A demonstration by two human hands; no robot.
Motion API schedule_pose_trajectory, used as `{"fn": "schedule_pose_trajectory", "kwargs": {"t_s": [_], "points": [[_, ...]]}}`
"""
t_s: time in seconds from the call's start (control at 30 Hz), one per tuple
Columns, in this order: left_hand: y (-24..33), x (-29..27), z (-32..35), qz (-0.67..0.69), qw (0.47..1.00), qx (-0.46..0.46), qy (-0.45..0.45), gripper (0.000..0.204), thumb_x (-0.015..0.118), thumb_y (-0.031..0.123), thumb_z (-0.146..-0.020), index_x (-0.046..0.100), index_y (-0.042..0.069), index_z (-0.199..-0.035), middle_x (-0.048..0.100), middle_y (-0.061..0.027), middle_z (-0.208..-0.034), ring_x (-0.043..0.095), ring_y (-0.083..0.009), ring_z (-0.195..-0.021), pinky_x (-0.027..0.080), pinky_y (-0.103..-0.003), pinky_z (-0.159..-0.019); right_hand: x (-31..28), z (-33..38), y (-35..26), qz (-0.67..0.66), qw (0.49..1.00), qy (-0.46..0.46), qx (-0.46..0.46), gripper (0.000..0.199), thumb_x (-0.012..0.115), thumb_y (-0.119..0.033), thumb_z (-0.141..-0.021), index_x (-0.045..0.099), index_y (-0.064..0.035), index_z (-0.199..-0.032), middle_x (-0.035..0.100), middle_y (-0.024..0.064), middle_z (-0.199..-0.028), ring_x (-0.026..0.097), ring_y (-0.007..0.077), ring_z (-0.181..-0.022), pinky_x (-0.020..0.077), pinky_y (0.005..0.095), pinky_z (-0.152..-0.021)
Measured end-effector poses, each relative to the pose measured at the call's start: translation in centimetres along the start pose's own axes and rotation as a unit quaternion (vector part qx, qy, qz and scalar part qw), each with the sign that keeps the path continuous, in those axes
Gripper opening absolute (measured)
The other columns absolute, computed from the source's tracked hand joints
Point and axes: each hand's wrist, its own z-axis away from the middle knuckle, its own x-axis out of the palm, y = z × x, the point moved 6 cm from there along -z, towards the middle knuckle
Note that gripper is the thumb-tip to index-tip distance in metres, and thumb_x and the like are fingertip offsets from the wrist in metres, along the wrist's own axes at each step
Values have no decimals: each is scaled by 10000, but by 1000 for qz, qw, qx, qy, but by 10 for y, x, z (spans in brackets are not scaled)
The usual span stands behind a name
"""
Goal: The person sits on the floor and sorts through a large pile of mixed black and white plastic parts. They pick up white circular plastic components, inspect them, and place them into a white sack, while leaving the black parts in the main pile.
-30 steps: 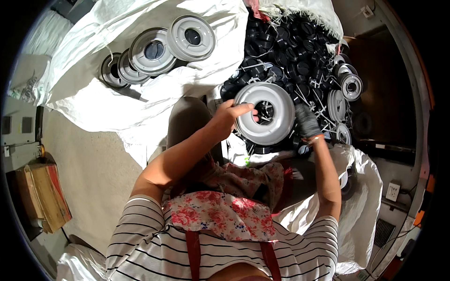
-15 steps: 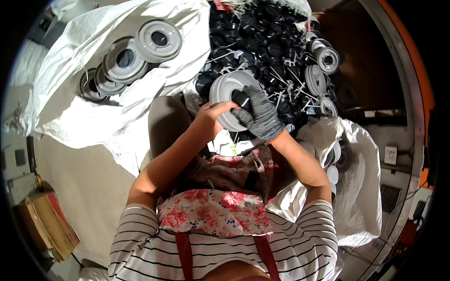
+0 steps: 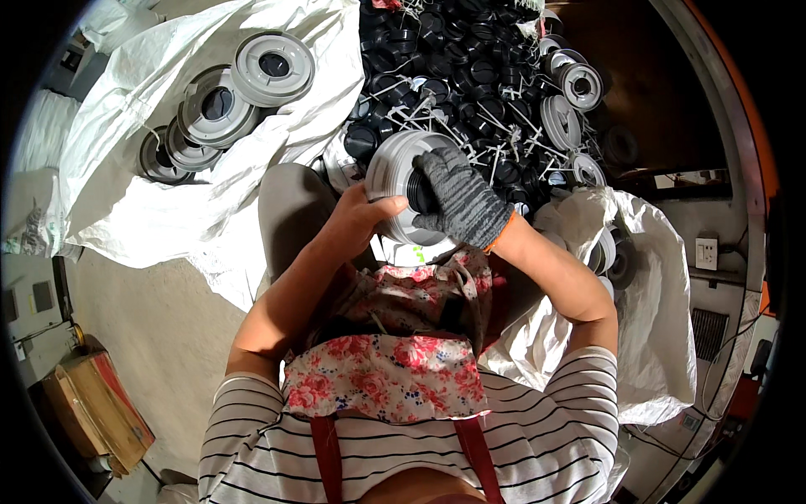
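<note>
In front of my lap my bare left hand (image 3: 357,220) grips the near left rim of a round grey plastic flanged part (image 3: 388,172), its thumb lying across the face. The part is tilted, with stepped rings around its middle. My right hand (image 3: 467,200), in a grey knitted glove with an orange cuff, has its fingers curled round a black threaded plastic cap (image 3: 420,193) at the part's centre. How deep the cap sits in the opening cannot be seen. Just beyond both hands lies a heap of black plastic caps (image 3: 483,71), with white plastic sprue-like sticks (image 3: 495,118) among them.
On a white woven sack (image 3: 294,134) at left lie several grey flanged parts (image 3: 273,67) with black centres. More grey parts (image 3: 561,122) line the heap's right edge. Another white sack (image 3: 651,336) stands at right, by a metal frame. A cardboard box (image 3: 99,412) sits at lower left.
My right hand has turned over the part's centre, and the black cap's threaded side now shows. My left thumb has moved lower on the face. The whole view has shifted slightly.
</note>
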Motion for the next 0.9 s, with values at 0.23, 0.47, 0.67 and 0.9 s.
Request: {"fn": "schedule_pose_trajectory", "kwargs": {"t_s": [0.23, 0.47, 0.67, 0.9], "points": [[6, 12, 9, 4, 1000, 8, -11, 329, 651, 138, -810, 540, -26, -1074, 599, -60, -904, 620, -147, -789, 532, -299, -706, 1, 2, -3, -111, 990, 62, 56, 752, 766, -317, -695, 426, 28, -1270, 472, 240, -1230, 471, 375, -1150, 371, 437, -1002], [8, -1, 8, -122, 986, 98, 48, 366, 711, 161, -773, 546, 3, -1059, 583, -20, -888, 551, -97, -784, 464, -267, -708, 33, 4, 34, -436, 866, -33, 244, 550, 579, -572, -828, 613, -25, -870, 624, 83, -647, 561, 153, -445, 399, 243, -372], [13, -9, 22, -174, 971, 115, 116, 488, 754, 148, -729, 515, -22, -1118, 582, -47, -923, 559, -117, -846, 471, -281, -737, 58, 8, 41, -532, 744, -130, 383, 491, 622, -413, -848, 599, 64, -963, 654, 120, -735, 646, 186, -603, 504, 271, -529], [59, 4, 57, -402, 886, 223, 62, 953, 780, 157, -683, 228, 3, -1444, 506, -163, -1292, 511, -230, -1153, 401, -330, -965, 61, -33, -6, -668, 710, 62, 214, 509, 480, -406, -952, 470, -14, -1276, 601, 119, -1100, 582, 139, -955, 489, 274, -835]]}}
